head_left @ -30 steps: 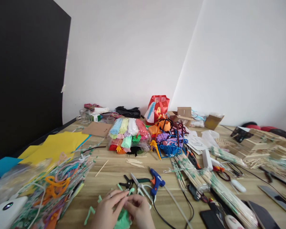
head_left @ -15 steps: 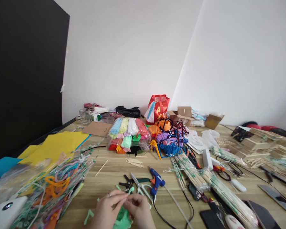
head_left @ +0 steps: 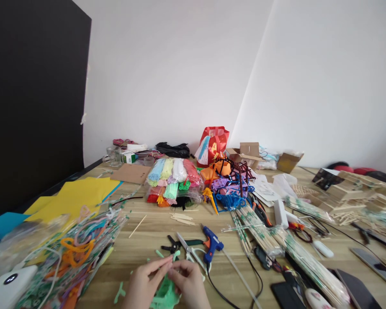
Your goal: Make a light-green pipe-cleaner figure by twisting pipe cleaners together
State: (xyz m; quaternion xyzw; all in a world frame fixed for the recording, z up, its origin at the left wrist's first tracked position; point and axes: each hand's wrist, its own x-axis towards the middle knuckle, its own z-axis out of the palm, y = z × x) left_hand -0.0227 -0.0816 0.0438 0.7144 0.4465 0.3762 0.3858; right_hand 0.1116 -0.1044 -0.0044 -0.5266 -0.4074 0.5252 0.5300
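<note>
Fingers [head_left: 160, 264] of left hand [head_left: 143, 286] are drawn together, tips pointing right. They meet the fingers of right hand [head_left: 190, 285] at one spot, low in the middle of the view. Both sets are pressed into a pinch, not spread. The pinch closes on the top edge of the green piece [head_left: 165, 297].

The green piece hangs just below the fingertips, between the two palms and touching both. Its lower part is cut off by the bottom edge of the view. Fuzzy, mint colour; exact shape can't be read. The thumbs are mostly hidden behind it.

Both hands sit low over the table [head_left: 148, 234]; can't tell if the piece touches the wood.

Nearby:
- A green scrap [head_left: 119, 293] lies on the wood just left of the left hand, not touching it.
- A short green stub [head_left: 175, 255] lies just beyond the fingertips.
- Scissors [head_left: 187, 249] lie just past the right hand, blades pointing away to the left.
- Black cutters [head_left: 171, 248] lie just left of the scissors.
- The blue glue gun [head_left: 212, 243] lies right of the scissors; its black cord runs down past the right hand.
- A skewer bundle [head_left: 255, 234] is further right, well apart from the hands.
- A clear bag [head_left: 73, 253] of coloured stems is left of the left hand, near but apart.
</note>
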